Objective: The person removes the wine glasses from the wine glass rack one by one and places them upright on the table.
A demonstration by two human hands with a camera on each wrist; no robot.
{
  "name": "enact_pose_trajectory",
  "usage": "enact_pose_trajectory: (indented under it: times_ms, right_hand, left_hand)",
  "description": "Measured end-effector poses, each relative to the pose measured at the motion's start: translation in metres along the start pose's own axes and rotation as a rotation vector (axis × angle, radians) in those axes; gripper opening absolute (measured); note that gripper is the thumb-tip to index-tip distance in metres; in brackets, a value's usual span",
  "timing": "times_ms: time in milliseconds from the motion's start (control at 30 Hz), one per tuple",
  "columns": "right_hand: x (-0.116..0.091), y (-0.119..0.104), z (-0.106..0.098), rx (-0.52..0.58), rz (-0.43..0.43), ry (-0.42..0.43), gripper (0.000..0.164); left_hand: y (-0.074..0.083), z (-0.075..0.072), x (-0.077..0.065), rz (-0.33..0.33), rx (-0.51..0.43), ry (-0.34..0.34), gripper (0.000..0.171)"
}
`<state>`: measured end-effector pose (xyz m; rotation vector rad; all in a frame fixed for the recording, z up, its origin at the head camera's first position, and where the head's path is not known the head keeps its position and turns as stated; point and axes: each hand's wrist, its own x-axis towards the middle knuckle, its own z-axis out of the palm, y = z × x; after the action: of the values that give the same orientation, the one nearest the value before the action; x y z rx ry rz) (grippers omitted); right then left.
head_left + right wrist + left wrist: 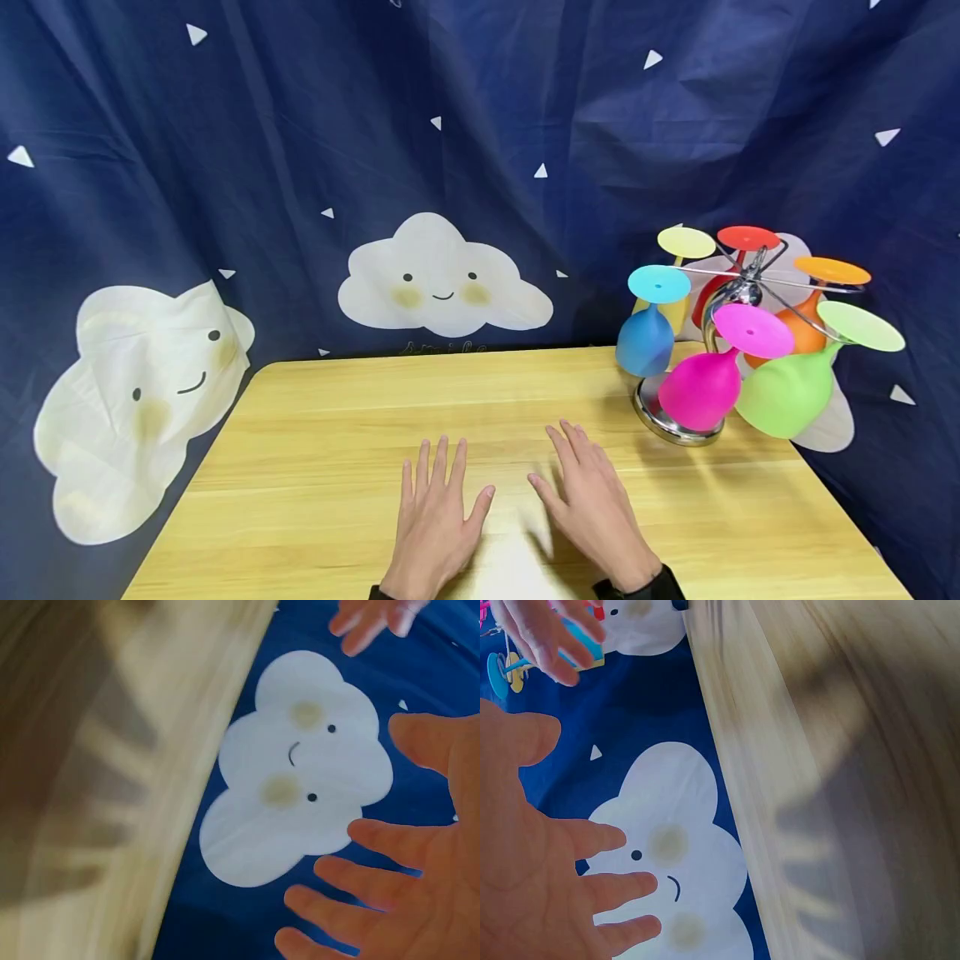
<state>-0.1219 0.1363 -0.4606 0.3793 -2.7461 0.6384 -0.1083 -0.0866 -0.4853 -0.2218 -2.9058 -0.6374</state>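
Note:
My left hand (437, 521) is palm down over the wooden table (360, 417), fingers straight and spread, holding nothing. To its right, my right hand (596, 504) hovers with fingers extended and its shadow on the wood beneath; it is empty too. The nearest thing to it is a chrome glass rack (678, 433) at the table's back right. From the rack's arms several colored goblets hang upside down, among them a magenta goblet (701, 392), a blue goblet (645, 342) and a light green goblet (787, 396). Orange, red and yellow ones hang behind, partly hidden.
A dark blue curtain (480, 100) with white clouds and small triangles hangs behind and beside the table. The rack's round base stands near the back right edge, and the outer goblets reach out over the table's right side.

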Motion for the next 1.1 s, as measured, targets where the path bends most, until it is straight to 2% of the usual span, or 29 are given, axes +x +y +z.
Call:
enact_pose_trajectory:
  times_ms: [267,533,733,867,967,1100]
  right_hand:
    - [0.002,0.007,-0.034,0.018,-0.116,0.304,0.056]
    - [0.012,0.021,-0.09,0.11,-0.255,0.582,0.038]
    - [0.021,0.038,-0.132,0.067,-0.268,0.778,0.05]
    - [0.03,0.054,-0.153,-0.007,-0.232,0.82,0.043]
    - [0.033,0.073,-0.164,-0.076,-0.186,0.755,0.047]
    - [0.034,0.095,-0.168,-0.125,-0.169,0.674,0.055]
  left_hand:
    - [-0.002,0.0,-0.001,-0.014,-0.02,-0.015,0.075]
    - [-0.003,0.0,-0.003,-0.018,-0.027,-0.012,0.075]
    - [-0.003,-0.001,-0.005,-0.021,-0.033,-0.022,0.076]
    - [-0.002,-0.001,-0.005,-0.021,-0.015,-0.019,0.077]
    - [-0.003,-0.001,-0.005,-0.02,0.0,-0.014,0.077]
    - [-0.004,-0.002,-0.006,-0.023,0.005,-0.024,0.078]
